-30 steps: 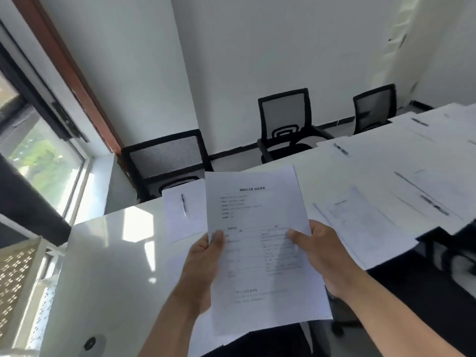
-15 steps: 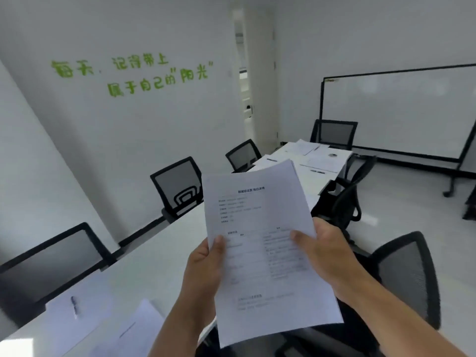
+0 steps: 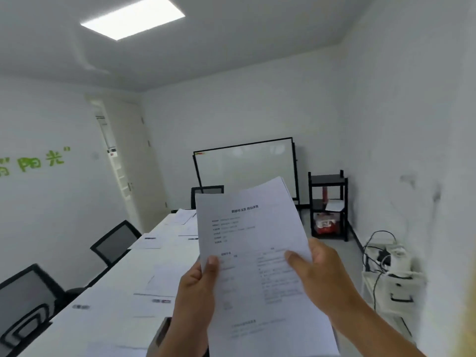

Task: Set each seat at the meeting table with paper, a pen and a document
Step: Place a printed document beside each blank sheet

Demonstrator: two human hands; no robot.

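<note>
I hold a stack of printed documents (image 3: 255, 253) upright in front of me. My left hand (image 3: 197, 289) grips its left edge with the thumb on the page, and my right hand (image 3: 319, 274) grips its right edge. Below and to the left runs the long white meeting table (image 3: 123, 282). Several paper sheets (image 3: 148, 242) lie along it, some with a dark pen (image 3: 161, 301) on them. Blur hides the detail of the nearer settings.
Black mesh chairs (image 3: 114, 242) stand along the table's left side, and one (image 3: 206, 190) at its far end. A whiteboard (image 3: 244, 166) and a black shelf unit (image 3: 328, 204) stand at the back. A white cabinet with cables (image 3: 389, 276) sits by the right wall.
My view has swung right and upward, from the window end of the table to the far end with the whiteboard. Both hands keep hold of the documents.
</note>
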